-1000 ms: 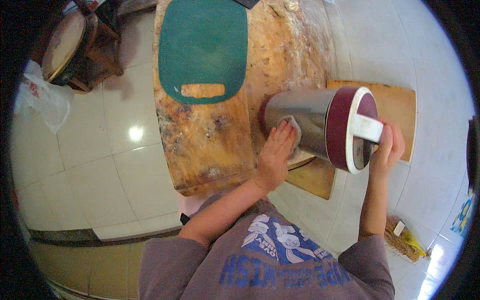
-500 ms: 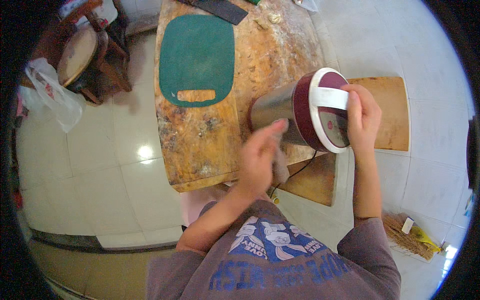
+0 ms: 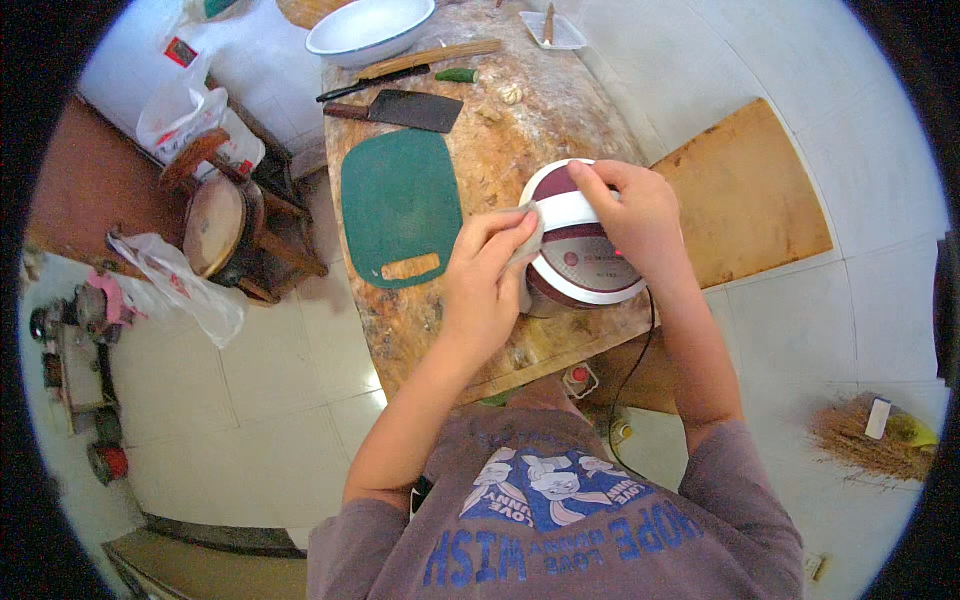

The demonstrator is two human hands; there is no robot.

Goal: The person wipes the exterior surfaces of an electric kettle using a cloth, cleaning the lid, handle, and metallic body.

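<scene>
Fingers of our right hand [image 3: 640, 215] curl over the white handle [image 3: 580, 210] that crosses the lid of the maroon and white rice cooker [image 3: 580, 250], a closed grip with the thumb side hidden beneath the palm. Our left hand [image 3: 485, 270] pinches a pale cloth [image 3: 530, 235] between thumb and fingers, a narrow grip pressed against the left rim of the lid, so both hands touch the cooker at once. It stands upright near the front edge of the worn wooden worktop [image 3: 500, 130], with a black cord [image 3: 640, 350] dropping from under it toward the floor. Just left of our left hand lies a green cutting board [image 3: 400, 200]. Farther back we see a cleaver [image 3: 410, 110], a rolling pin [image 3: 430, 58] and a white basin [image 3: 370, 28]. To the right, a wooden board [image 3: 750, 190] rests beside the worktop.
</scene>
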